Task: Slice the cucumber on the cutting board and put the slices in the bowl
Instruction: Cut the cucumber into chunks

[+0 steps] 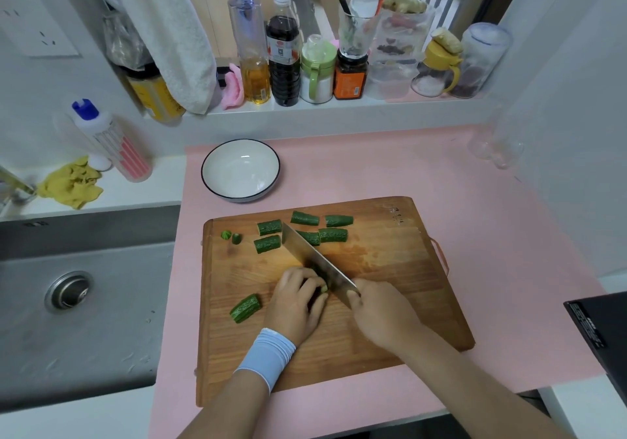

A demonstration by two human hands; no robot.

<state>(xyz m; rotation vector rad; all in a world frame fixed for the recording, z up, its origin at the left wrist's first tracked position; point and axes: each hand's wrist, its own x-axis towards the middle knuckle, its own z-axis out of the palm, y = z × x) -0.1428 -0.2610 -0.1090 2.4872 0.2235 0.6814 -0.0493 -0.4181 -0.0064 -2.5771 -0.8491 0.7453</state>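
desk (475, 201): pink-covered; the sink (84, 303) adjoins its left edge.
cutting board (390, 303): wooden, on the near half of the desk, close to the left edge.
bowl (241, 170): white with a dark rim, upright, just beyond the board's far edge, toward the desk's far-left corner.
knife (315, 262): broad blade running diagonally across the board, tip toward the far-left.
right hand (383, 313): grip clamped on the knife handle.
left hand (297, 299): grip curled down over the cucumber (324, 288), just left of the blade; pale wristband (268, 357) on the wrist.
cucumber: mid-board, mostly hidden under the fingers, cut end touching the blade.
cut pieces (334, 235): six chunks along the board's far edge, one partly behind the blade.
lone piece (245, 308): near the board's left edge, beside the left hand.
end bits (230, 237): two, at the board's far-left corner.
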